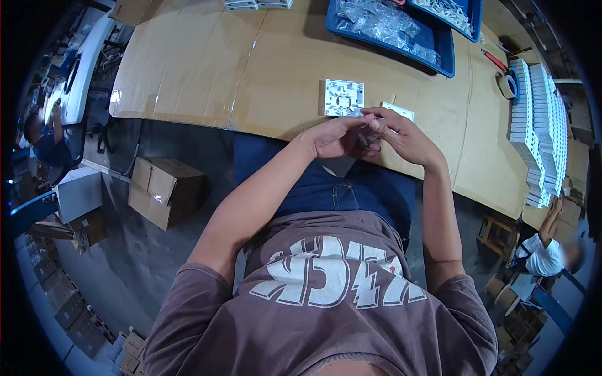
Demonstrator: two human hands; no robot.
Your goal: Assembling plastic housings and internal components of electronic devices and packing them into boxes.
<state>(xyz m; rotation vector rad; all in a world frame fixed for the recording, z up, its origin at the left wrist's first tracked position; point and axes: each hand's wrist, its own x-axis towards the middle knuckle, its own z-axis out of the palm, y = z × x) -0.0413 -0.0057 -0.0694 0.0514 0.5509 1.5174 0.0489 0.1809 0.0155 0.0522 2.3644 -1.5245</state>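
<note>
My left hand (338, 136) and my right hand (407, 139) meet at the table's near edge, with the fingers of both curled inward. Between them shows a small, see-through greyish piece, seemingly a clear plastic packet (365, 136); the fingers cover much of it. Just beyond my left fingertips lies a square white part (343, 98) with dark slots and a patterned face. A second white flat piece (399, 111) is partly hidden behind my right hand.
A blue tray (389, 45) of clear plastic packets and another blue tray (478, 19) of small white parts sit at the far side. Tall white stacks (538, 131), a tape roll (506, 86) and a red-handled tool (493, 59) stand right. A cardboard box (157, 191) is on the floor.
</note>
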